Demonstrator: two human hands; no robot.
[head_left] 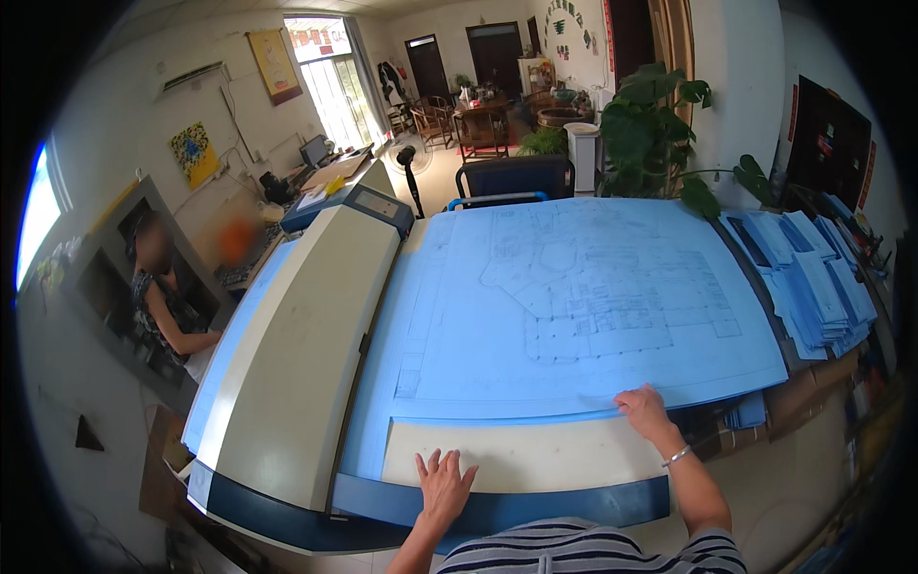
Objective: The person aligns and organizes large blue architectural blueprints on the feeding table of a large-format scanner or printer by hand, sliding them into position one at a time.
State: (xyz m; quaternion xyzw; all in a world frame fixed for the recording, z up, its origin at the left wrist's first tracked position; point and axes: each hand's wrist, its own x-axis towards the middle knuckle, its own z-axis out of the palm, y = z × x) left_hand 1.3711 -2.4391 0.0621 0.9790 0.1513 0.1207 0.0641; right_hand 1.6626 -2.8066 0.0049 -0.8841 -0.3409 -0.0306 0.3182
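Observation:
A large blue sheet with a printed building plan (612,297) lies spread over a wide surface in front of me. My right hand (644,411), a bracelet on its wrist, is at the sheet's near edge with its fingers closed on the paper. My left hand (445,486) rests with fingers spread on the cream panel (535,454) of a large-format copying machine, near the panel's dark blue front edge. The machine's long cream cover (296,354) rises left of the sheet. Blue paper also shows beyond the cover's far side.
Stacks of folded blue sheets (813,277) stand at the right. A dark chair (516,179) and a leafy plant (645,124) are beyond the far edge. Another person (172,297) sits at the left, behind the machine. A black fan (409,172) stands farther back.

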